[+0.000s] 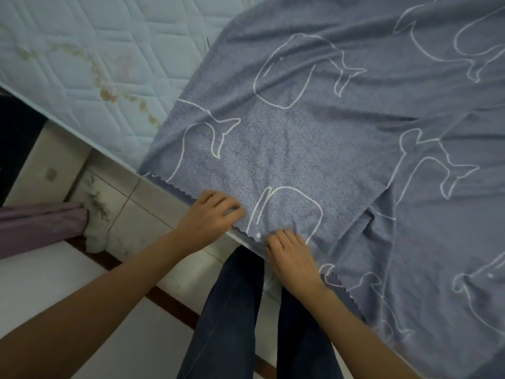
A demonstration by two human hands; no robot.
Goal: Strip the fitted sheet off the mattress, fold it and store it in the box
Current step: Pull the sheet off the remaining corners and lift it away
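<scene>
Through the head camera we look down on a sheet [314, 149] that is already off the corners and lies loose on top of the mattress [82, 58]. It covers the right and middle of the picture, and the bare quilted ticking shows at the upper left.

Its zigzag hem runs along the near edge of the mattress, slanting from upper left down to lower right, and both hands sit on that line. Our left hand [211, 214] is further up the hem, its fingers curled over the edge and pinching it. Our right hand [291, 259] is closer to our legs [235, 318]. Its fingers are bent onto the cloth, which puckers under the tips. The thumb is hidden, but we judge it a grip too.

The bulk of the sheet lies ahead of the hands and off to the right, so any fold would probably carry this hem away from us across the bed.

The cloth is grey-blue with white outlined whales. It looks soft and rumpled, and one layer is doubled over another. The upper layer's edge is visible just right of our right hand.

No box that we can be sure of is in view. Tiled floor [142, 203] lies below the mattress edge.
</scene>
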